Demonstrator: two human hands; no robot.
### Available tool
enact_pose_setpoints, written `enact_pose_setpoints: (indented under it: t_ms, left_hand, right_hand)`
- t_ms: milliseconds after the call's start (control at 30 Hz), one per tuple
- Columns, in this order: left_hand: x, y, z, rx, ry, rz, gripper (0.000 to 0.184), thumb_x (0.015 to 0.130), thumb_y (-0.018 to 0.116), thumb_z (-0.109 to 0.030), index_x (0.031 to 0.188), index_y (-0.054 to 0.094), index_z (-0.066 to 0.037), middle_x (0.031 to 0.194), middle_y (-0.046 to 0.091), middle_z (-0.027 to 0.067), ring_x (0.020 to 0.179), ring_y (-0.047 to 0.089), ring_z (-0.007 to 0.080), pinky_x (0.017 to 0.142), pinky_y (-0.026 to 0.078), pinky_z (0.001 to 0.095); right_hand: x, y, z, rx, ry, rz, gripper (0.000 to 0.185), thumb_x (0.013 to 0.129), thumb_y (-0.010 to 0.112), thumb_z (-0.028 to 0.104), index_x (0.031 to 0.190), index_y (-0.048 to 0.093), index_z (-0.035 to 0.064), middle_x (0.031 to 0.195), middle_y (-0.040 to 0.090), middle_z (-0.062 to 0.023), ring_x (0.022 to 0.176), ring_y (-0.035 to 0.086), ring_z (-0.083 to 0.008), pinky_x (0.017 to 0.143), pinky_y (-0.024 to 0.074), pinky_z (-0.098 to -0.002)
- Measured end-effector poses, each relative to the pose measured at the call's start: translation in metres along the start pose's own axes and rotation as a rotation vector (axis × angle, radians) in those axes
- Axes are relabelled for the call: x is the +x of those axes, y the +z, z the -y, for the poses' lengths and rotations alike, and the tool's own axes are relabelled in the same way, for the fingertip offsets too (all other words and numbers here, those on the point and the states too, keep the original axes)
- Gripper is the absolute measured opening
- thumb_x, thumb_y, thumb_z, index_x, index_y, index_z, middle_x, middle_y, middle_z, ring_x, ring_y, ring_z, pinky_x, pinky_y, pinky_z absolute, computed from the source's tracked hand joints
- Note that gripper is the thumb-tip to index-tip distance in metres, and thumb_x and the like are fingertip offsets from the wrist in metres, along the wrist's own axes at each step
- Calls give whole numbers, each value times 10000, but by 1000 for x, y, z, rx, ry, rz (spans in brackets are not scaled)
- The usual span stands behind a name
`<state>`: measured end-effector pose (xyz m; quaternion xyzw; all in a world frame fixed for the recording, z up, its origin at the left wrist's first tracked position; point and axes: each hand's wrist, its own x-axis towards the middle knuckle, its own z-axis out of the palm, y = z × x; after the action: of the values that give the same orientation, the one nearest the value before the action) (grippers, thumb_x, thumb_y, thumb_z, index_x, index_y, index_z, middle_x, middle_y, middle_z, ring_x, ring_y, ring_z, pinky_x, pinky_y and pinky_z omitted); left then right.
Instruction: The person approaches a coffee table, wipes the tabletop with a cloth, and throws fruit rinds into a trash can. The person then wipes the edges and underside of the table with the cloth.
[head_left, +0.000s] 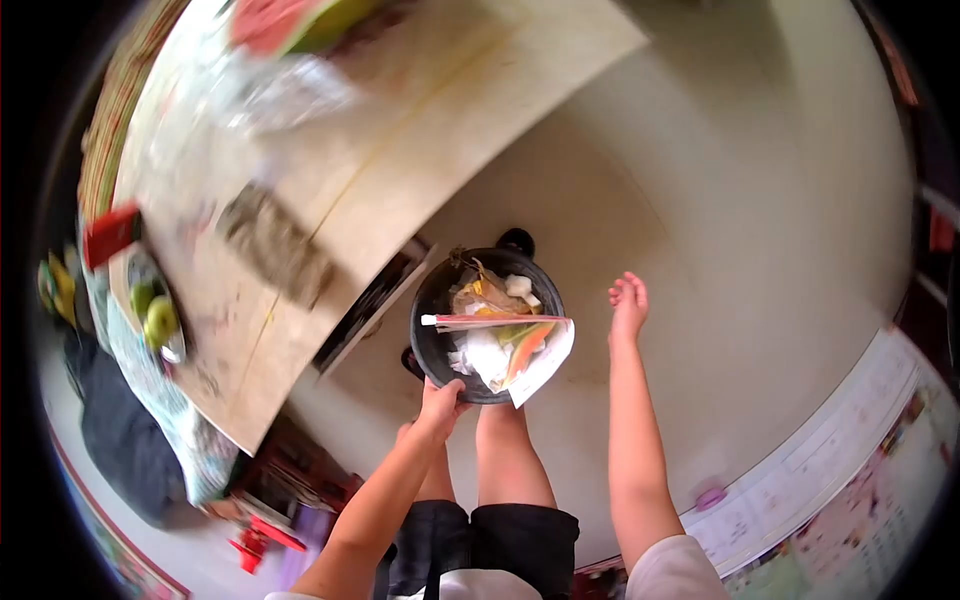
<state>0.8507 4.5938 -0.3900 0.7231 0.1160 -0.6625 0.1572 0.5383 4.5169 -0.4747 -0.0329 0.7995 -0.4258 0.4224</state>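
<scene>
My left hand [443, 402] is closed on the near rim of a black trash bin [427, 345], held in front of my legs. Inside lie crumpled white tissue [480, 358], a piece of melon rind [527, 348], yellowish peel and other scraps. Across the bin's top rests a white sheet [548, 362] with a pinkish strip along one edge, its corner sticking out over the rim. Off to the right of the bin, my right hand [628, 297] hangs in the air with loosely bent fingers and nothing in it.
A table [400, 180] fills the upper left, bearing a rolled greyish cloth [275, 245], cut watermelon [300, 22], clear plastic wrap [285, 95], a red box [111, 235] and a dish of green fruit [160, 322]. Below its edge is an open drawer or shelf [375, 300].
</scene>
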Motion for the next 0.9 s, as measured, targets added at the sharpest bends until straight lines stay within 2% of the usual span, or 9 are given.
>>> enact_pose_setpoints:
  t_ms: [67, 133, 200, 400, 600, 700, 800, 867, 900]
  left_hand:
    - [-4, -45, 23, -91, 9, -11, 430, 763, 499, 39, 1133, 405, -157, 938, 586, 66, 723, 608, 184, 560, 526, 322]
    - [1, -86, 38, -49, 36, -98, 436, 750, 523, 30, 1131, 404, -146, 922, 578, 52, 681, 586, 155, 527, 515, 299]
    - [8, -127, 62, -152, 87, -91, 444, 742, 529, 28, 1133, 402, -140, 914, 574, 48, 671, 583, 150, 506, 512, 291]
    - [-12, -155, 113, -415, 239, -191, 526, 700, 489, 83, 1177, 396, -120, 890, 552, 57, 569, 571, 131, 357, 450, 207]
    - [1, -202, 152, -658, 220, -354, 570, 724, 471, 82, 1252, 350, -98, 1016, 566, 119, 708, 645, 214, 418, 552, 269]
    - [23, -222, 167, -855, 171, -363, 562, 735, 476, 74, 1255, 344, -94, 988, 585, 117, 684, 656, 225, 436, 571, 273]
    - [38, -236, 183, -978, 102, -331, 554, 745, 466, 82, 1255, 355, -104, 1032, 564, 141, 789, 656, 267, 536, 603, 329]
    - [55, -247, 203, -1171, 93, -243, 632, 741, 466, 95, 1304, 300, -139, 1210, 463, 161, 977, 604, 346, 743, 583, 483]
    - [62, -252, 215, -1177, 87, -231, 632, 741, 466, 95, 1304, 300, -139, 1210, 463, 161, 977, 604, 346, 743, 583, 483]
  right_hand:
    - [-40, 35, 9, -63, -132, 87, 196, 895, 506, 102, 1066, 591, 56, 952, 591, -28, 761, 557, -93, 642, 446, -220]
    - [-91, 90, 28, -399, -649, 174, 263, 861, 550, 86, 1122, 583, 75, 1098, 535, -48, 869, 556, -128, 715, 465, -254]
    - [-154, 143, 40, -527, -893, 367, 353, 815, 600, 77, 1165, 579, 119, 1181, 482, -67, 970, 535, -168, 792, 466, -301]
    - [-252, 286, 74, -659, -1365, 677, 666, 687, 723, 321, 1295, 483, 195, 1336, 380, -215, 1166, 446, -373, 949, 407, -451]
    - [-279, 395, 40, -1013, -1327, 590, 845, 638, 747, 398, 1380, 390, 208, 1436, 307, -163, 1297, 332, -370, 1018, 337, -473]
    - [-267, 407, 15, -857, -1524, 539, 822, 646, 743, 379, 1372, 402, 201, 1416, 362, -136, 1301, 338, -357, 1039, 320, -463]
    - [-274, 409, 11, -830, -1556, 462, 760, 653, 739, 349, 1338, 452, 185, 1349, 449, -146, 1273, 380, -364, 1024, 354, -444]
    - [-283, 413, 4, -762, -1489, 449, 695, 657, 734, 315, 1297, 506, 171, 1313, 490, -142, 1235, 438, -334, 982, 409, -409]
    - [-291, 412, -2, -769, -1501, 446, 695, 657, 734, 315, 1297, 506, 171, 1313, 490, -142, 1235, 438, -334, 982, 409, -409]
